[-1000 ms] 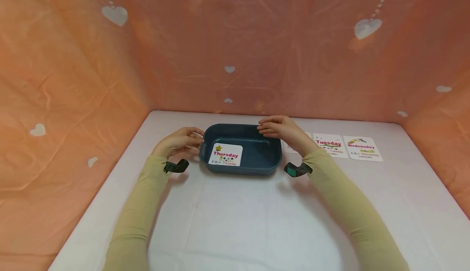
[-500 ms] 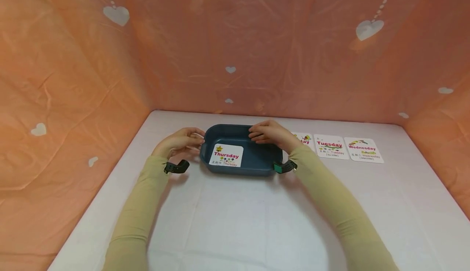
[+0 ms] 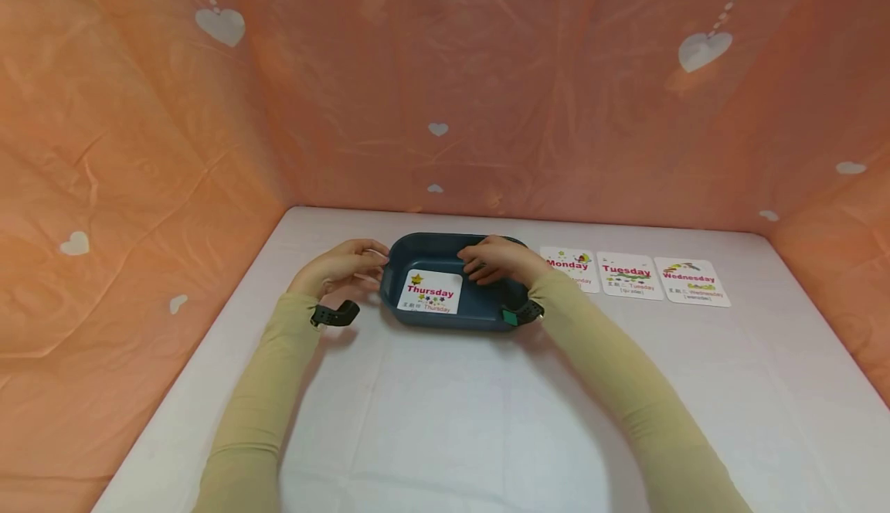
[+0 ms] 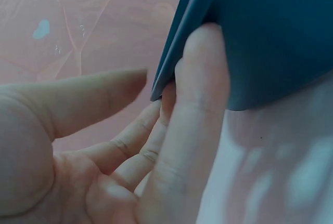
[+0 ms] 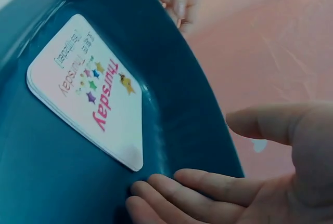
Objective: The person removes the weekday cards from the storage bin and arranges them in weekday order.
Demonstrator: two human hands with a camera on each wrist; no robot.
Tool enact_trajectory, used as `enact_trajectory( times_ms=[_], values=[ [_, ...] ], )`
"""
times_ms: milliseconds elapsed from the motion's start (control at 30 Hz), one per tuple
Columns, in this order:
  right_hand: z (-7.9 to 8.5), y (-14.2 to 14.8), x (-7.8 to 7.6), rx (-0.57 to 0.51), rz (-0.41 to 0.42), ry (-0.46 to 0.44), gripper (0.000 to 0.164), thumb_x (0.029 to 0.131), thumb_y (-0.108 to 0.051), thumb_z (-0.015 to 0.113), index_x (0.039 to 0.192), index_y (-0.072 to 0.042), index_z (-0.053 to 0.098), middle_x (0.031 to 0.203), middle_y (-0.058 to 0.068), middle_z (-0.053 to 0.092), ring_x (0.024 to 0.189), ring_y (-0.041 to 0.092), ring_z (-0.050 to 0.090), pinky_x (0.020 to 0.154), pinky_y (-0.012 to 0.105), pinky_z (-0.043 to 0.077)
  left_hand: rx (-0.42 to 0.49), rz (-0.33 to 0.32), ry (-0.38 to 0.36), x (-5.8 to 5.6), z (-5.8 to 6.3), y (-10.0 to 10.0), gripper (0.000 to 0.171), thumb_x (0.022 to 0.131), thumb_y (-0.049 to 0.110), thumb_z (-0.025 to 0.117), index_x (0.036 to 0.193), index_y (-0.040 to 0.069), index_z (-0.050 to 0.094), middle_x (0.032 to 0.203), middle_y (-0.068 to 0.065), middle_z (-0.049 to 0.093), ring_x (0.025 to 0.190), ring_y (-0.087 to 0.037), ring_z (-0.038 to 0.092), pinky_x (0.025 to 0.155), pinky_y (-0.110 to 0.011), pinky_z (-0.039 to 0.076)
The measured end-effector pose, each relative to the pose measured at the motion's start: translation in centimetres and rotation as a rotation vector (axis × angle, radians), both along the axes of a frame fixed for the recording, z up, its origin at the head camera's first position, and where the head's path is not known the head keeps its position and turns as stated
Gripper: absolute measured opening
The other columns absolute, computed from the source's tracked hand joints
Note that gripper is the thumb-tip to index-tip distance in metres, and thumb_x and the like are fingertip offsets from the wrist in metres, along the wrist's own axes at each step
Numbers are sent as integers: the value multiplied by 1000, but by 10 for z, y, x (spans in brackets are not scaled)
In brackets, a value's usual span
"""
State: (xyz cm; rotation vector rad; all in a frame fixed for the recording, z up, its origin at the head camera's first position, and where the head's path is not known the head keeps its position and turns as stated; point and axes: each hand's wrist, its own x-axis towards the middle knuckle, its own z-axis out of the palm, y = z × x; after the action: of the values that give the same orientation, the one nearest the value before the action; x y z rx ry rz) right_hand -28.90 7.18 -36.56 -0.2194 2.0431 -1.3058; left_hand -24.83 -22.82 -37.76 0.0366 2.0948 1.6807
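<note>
A dark blue oblong box (image 3: 487,316) with rounded corners stands at the back of the table. In its left half lies a white Thursday card (image 3: 429,293); the right wrist view shows doubled edges, like a small stack. My left hand (image 3: 342,266) is at the box's left end, fingers against its outer wall and thumb apart from the rim in the left wrist view. Over the box's right half, my right hand (image 3: 502,259) reaches in, holding nothing. Its fingertips are just short of the Thursday card (image 5: 93,94), its thumb by the rim.
Monday (image 3: 568,268), Tuesday (image 3: 629,276) and Wednesday (image 3: 692,281) cards lie in a row right of the box. A white cloth covers the table (image 3: 445,412). Orange curtains (image 3: 445,73) with white hearts hang behind and at both sides.
My right hand has moved left and down, from the box's back right rim into the box toward the Thursday card. The Monday card has come into sight. My left hand has stayed put.
</note>
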Motion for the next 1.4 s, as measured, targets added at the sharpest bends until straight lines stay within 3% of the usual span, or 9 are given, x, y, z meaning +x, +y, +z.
enact_trajectory(
  times_ms=[400,833,1100,1267,1400],
  values=[
    [-2,-5,0,15,-1,-17,47,95,-28,57,126,7,53,121,21,59,109,31,60,89,40,50,-9,10,4,1,0,4,37,91,6,64,122,-4,45,101,-17,58,80,-23,65,82,-46,52],
    [-3,-11,-2,20,-6,-52,47,96,-28,56,126,9,51,118,22,60,108,32,59,90,41,49,-67,-13,29,-1,-1,3,38,93,12,64,123,-1,46,109,-18,56,85,-24,65,81,-42,53],
    [-5,-16,-4,56,-12,-67,43,95,-28,56,119,7,56,108,15,58,98,26,60,88,38,50,-65,13,4,1,-1,3,40,92,14,65,125,1,46,111,-18,56,86,-25,65,78,-38,54],
    [-5,-17,-5,23,-12,-89,33,94,-19,60,114,6,59,97,11,53,86,23,60,84,36,52,-76,6,15,1,-1,3,39,92,14,65,124,1,46,110,-17,57,86,-24,65,78,-38,54],
    [-5,-17,-7,2,32,-79,27,91,-6,62,113,8,61,94,11,60,80,19,61,81,35,53,-45,-3,15,2,-1,3,38,93,12,64,123,-2,45,108,-17,57,84,-24,65,79,-38,54]
  ],
)
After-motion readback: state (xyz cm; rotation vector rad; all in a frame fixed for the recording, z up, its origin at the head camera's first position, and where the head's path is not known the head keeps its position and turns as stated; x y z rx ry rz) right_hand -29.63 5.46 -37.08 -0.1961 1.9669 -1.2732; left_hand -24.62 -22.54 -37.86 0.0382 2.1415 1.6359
